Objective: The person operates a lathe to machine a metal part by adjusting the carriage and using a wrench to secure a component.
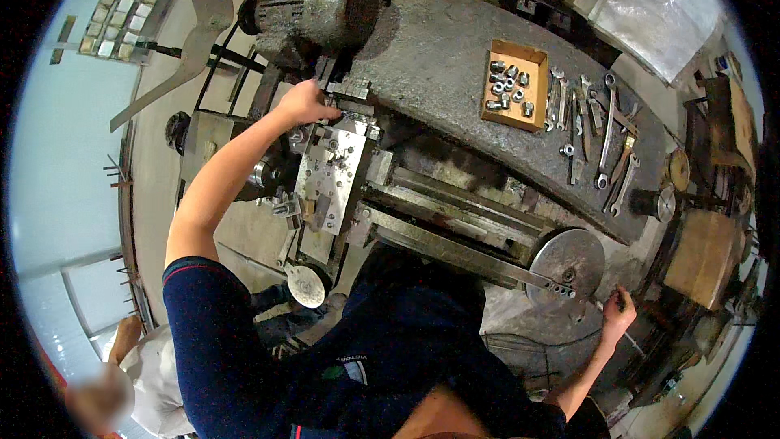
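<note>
Up at the left hand (307, 102), fingers were closed on a small part at the lathe carriage (331, 172), while the right hand (617, 315) was gripped on a thin rod below the round handwheel (567, 262), so setup looked barely halfway, wrenches (597, 138) untouched.

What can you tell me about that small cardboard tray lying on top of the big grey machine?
The shallow brown cardboard tray is rectangular and open-topped, with low walls. It lies flat on the rough, curved grey top of the machine, holding a loose cluster of small shiny metal nuts. A row of steel spanners lies just beside it. Neither hand touches it.
</note>
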`<state>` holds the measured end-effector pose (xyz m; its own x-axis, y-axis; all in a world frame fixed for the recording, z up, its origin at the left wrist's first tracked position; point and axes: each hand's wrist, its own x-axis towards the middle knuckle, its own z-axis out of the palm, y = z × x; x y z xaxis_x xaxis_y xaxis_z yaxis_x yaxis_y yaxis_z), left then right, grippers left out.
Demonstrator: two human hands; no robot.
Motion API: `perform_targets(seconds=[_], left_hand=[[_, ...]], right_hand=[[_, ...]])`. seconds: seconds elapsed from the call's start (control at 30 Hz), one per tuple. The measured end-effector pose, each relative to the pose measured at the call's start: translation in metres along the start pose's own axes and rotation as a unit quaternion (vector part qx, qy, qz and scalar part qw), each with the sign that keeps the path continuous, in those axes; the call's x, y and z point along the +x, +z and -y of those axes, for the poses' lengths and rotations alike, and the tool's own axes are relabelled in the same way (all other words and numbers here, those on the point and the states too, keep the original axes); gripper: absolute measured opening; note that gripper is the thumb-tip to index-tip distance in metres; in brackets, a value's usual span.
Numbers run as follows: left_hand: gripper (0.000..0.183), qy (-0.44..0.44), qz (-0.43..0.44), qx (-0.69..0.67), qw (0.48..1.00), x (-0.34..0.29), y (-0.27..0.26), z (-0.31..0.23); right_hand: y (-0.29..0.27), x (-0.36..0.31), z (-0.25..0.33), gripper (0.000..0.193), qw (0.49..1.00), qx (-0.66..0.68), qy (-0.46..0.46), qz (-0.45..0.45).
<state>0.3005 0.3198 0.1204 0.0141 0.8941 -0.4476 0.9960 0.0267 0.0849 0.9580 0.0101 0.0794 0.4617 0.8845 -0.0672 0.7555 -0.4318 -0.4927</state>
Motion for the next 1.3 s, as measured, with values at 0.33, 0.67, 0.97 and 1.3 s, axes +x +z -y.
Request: perform_targets(seconds=[0.33,0.67,0.97,1.3], left_hand=[[0.037,-0.022,0.082,-0.075,0.994,0.006,0.005,0.009],[0.045,-0.013,0.029,0.009,0.999,-0.005,-0.005,-0.014],[0.031,-0.010,-0.090,-0.444,0.891,-0.176,-0.048,0.030],[0.027,-0.422,-0.112,-0.700,0.565,-0.372,0.197,0.200]], right_hand=[[-0.006,-0.003,-0.002,0.020,0.996,0.029,0.086,0.024],[-0.001,-0.013,-0.017,0.023,0.998,-0.022,0.063,0.002],[0.000,-0.043,-0.089,0.055,0.976,-0.194,0.024,0.093],[0.025,-0.049,-0.169,0.053,0.931,-0.355,0.084,0.009]])
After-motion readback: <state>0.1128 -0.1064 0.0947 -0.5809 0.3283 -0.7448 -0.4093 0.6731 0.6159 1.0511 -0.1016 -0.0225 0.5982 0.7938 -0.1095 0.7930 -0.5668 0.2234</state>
